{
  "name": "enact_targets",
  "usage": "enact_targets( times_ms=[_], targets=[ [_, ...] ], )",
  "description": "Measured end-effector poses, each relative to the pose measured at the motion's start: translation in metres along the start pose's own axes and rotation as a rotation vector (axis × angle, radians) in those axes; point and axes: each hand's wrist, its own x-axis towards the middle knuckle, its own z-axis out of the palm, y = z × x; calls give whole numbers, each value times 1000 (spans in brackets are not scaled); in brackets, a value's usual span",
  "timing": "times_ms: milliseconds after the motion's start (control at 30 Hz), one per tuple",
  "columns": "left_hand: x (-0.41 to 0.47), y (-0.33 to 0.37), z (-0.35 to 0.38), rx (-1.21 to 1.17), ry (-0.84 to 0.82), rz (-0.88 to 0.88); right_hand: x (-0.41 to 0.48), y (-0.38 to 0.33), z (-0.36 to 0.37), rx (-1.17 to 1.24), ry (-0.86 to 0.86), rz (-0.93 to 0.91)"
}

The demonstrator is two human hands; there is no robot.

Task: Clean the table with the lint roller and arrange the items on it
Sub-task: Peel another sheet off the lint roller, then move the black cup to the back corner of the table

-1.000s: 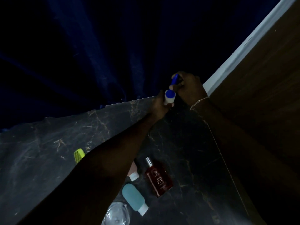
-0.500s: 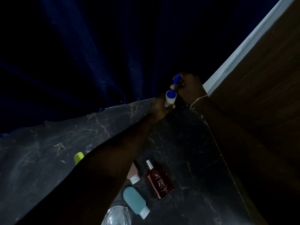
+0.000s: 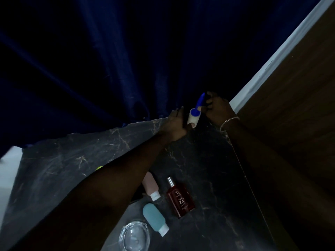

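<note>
Roller point(image 3: 194, 118) at far bench point(image 3: 208, 160) edge, right hand point(image 3: 218, 110) fingers closed on its blue handle, left hand point(image 3: 175, 126) fingers cupping white drum, long axis tilted, handle up and away

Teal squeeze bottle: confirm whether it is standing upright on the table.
No, the teal squeeze bottle lies on its side on the dark marble table, white cap toward the camera.
</note>
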Motion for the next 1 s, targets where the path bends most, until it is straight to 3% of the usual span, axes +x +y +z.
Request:
enact_targets(
  times_ms=[233,467,600,1000],
  targets=[
    [-66,-4,-46,378,76,186,-49,-11,-18,-103,117,-87],
    [-161,-16,-85,550,229,228,-126,-38,7,-296,167,-244],
    [-219,-34,-94,579,312,165,-168,-52,41,-393,200,-382],
    [-332,-99,-56,451,207,-228,-233,-77,153,-322,-186,-413]
  ],
)
